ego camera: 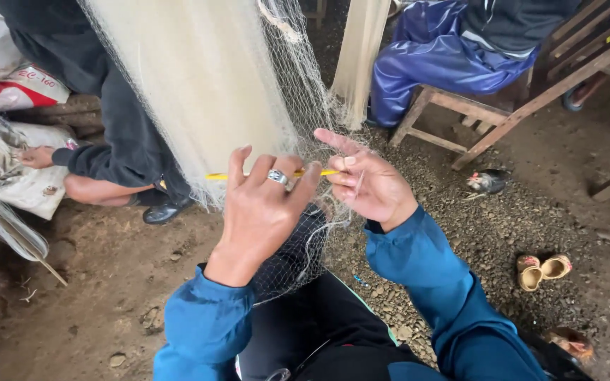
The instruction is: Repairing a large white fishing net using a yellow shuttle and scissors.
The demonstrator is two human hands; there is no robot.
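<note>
Bare brown earth floor [93, 310], packed smooth at the left, strewn with grey gravel [460, 233] toward the right. Scattered on it: a pair of small tan sandals [541, 270] side by side at the right; a small dark chicken with a red head [485, 182] just beside the leg of a slatted wooden chair [460, 113]; a black glossy shoe [166, 210] left of centre; crumpled off-white woven sacks [15, 169] heaped at the left edge; a few loose pale stones [151, 319] near the bottom left; a thin pale stick [52, 272] beside the sacks
</note>
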